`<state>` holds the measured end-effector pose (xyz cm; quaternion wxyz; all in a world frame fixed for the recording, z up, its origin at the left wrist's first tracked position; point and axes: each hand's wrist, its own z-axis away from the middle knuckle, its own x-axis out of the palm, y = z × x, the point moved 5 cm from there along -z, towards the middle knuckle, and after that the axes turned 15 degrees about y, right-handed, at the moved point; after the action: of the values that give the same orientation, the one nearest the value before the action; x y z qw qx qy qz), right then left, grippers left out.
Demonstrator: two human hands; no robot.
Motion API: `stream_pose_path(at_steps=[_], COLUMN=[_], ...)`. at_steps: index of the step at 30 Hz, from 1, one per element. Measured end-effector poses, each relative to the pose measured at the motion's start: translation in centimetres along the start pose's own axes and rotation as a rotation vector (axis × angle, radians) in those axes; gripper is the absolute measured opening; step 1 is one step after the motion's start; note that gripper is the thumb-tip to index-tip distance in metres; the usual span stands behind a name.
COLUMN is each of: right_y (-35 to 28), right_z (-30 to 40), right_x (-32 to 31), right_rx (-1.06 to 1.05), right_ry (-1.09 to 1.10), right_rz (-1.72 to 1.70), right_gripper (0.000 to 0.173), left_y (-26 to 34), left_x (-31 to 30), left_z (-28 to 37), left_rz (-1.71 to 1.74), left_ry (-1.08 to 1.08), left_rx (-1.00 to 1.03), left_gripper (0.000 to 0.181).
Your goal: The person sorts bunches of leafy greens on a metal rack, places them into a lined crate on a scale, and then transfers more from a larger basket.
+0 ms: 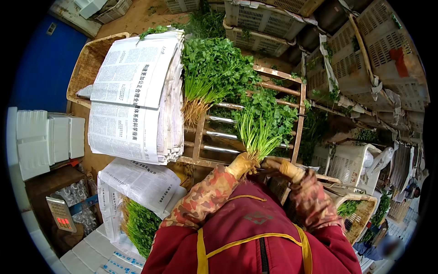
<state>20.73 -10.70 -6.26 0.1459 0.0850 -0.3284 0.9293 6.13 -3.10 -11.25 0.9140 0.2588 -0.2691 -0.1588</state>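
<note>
A bunch of green leafy herbs [258,132] that looks like coriander is in my gloved left hand [242,165], gripped low around its stems and roots. Its leaves point away from me over a metal-barred rack [224,134]. My gloved right hand [282,167] is close beside the root end, its fingers bent; whether they pinch any roots is hidden. On the rack's left part lies a larger heap of the same greens [219,68], with its brown roots [195,111] towards me. A thick stack of newspapers [126,99] borders that heap on the left.
Plastic crates [260,25] stand beyond the rack, and more stacked crates [362,65] rise at the right. Newspaper [143,181] partly covers another bundle of greens [145,222] at lower left. Near it are a lit digital scale display [61,212] and white foam boxes [51,137]. A person [379,245] is at lower right.
</note>
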Motion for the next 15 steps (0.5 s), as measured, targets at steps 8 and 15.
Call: stream_pose_path(at_steps=[8, 15], right_y=[6.0, 1.3], right_z=[-10.5, -6.6], right_x=[2.3, 2.8], right_rx=[-0.090, 0.007], right_ry=[-0.067, 0.152], right_rz=[-0.748, -0.777], right_gripper=[0.073, 0.031], left_y=[-1.1, -0.8], left_x=[-0.1, -1.2], left_z=[-0.3, -0.4], left_rz=[-0.160, -0.931], left_ry=[0.054, -0.181], left_rx=[-0.132, 0.438], left_gripper=[0.028, 0.041])
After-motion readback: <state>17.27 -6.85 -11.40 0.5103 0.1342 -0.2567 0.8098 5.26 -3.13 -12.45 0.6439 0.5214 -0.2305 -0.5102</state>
